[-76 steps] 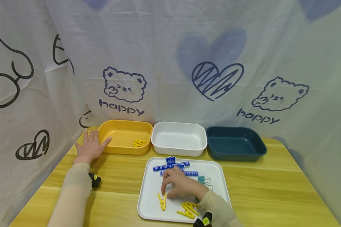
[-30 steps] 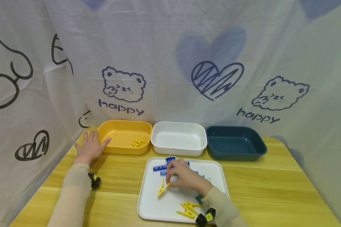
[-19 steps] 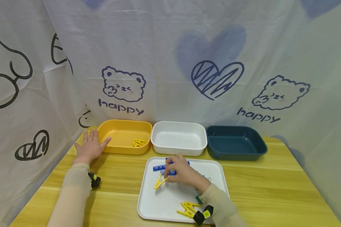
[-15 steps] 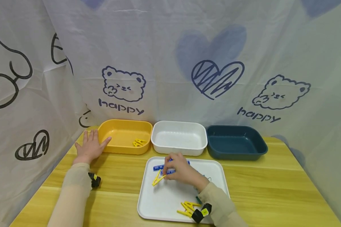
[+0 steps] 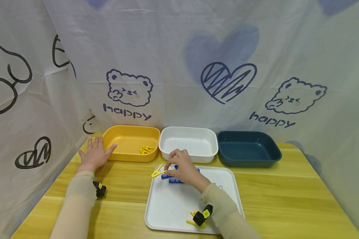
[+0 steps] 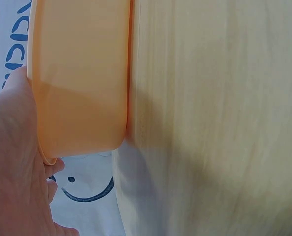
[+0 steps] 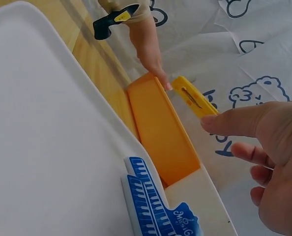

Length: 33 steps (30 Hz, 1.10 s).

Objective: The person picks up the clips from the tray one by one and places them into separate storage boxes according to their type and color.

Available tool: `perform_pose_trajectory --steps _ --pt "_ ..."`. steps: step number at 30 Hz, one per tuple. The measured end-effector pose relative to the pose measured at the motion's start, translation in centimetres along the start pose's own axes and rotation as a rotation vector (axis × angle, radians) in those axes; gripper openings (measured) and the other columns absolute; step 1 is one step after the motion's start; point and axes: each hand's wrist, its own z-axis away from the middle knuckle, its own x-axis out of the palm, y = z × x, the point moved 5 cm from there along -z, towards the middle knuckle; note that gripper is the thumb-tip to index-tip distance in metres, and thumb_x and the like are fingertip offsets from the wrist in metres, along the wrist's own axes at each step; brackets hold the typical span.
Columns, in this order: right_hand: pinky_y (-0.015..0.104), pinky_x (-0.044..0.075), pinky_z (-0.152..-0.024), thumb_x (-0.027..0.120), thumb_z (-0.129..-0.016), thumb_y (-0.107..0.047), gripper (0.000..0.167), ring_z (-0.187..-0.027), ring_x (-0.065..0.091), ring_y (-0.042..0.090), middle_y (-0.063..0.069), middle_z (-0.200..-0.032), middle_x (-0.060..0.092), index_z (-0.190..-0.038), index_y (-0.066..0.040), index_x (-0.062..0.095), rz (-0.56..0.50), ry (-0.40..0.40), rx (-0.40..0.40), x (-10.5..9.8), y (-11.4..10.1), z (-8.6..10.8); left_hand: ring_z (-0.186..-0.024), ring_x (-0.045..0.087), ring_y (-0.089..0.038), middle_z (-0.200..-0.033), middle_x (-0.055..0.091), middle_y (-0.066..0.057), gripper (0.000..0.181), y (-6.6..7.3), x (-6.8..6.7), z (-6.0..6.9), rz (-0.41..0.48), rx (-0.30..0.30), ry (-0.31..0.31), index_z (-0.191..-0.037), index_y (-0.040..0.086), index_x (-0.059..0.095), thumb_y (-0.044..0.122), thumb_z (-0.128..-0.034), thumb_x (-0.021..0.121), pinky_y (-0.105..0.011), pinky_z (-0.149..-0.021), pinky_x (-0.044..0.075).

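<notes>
My right hand pinches one leg of a yellow clothespin between thumb and fingertips, over the tray's back left corner. In the right wrist view the clothespin points toward the yellow bin. My left hand lies at the left end of the yellow bin, fingers spread and thumb over its rim. Inside that bin lie yellow clothespins. On the white tray are blue keyboard-patterned clips, partly behind my right hand, and more yellow clothespins, partly covered by the wrist camera.
A white bin and a dark teal bin stand in a row to the right of the yellow one. Wire handles of a binder clip show beside my right forearm. A printed cloth hangs behind the wooden table.
My right hand has picked the clothespin up off the tray and carried it up and left, toward the yellow bin. My left hand has stayed put.
</notes>
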Motion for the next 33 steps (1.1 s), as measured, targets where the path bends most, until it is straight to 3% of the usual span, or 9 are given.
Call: perform_pose_trajectory --steps 5,25,33 --pt "0.037 0.036 -0.089 0.079 -0.082 -0.022 0.006 -0.107 0.038 0.024 0.0 -0.106 0.052 -0.079 -0.021 0.074 -0.054 0.026 0.061 0.1 0.0 -0.9 -0.146 -0.016 -0.049 -0.159 -0.002 -0.032 0.108 -0.1 -0.1 0.0 0.008 0.0 -0.005 -0.153 -0.006 -0.002 0.079 -0.09 0.02 -0.083 -0.103 -0.005" --pt "0.033 0.032 -0.086 0.078 -0.083 -0.019 0.007 -0.103 0.038 0.022 0.005 -0.106 0.053 -0.084 -0.014 0.074 -0.129 0.114 0.1 1.0 -0.7 -4.5 -0.147 -0.014 -0.049 -0.159 -0.001 -0.032 0.109 -0.2 0.0 0.0 -0.005 -0.014 -0.005 -0.153 -0.005 -0.003 0.08 -0.0891 0.019 -0.082 -0.103 -0.006" --pt "0.032 0.034 -0.087 0.079 -0.082 -0.02 0.01 -0.104 0.039 0.022 0.005 -0.104 0.053 -0.083 -0.012 0.074 -0.164 0.145 0.152 1.3 -0.8 -6.1 -0.147 -0.016 -0.048 -0.16 -0.002 -0.031 0.108 -0.1 0.0 0.0 -0.01 -0.005 0.001 -0.153 -0.005 -0.002 0.079 -0.0896 0.018 -0.082 -0.103 -0.006"
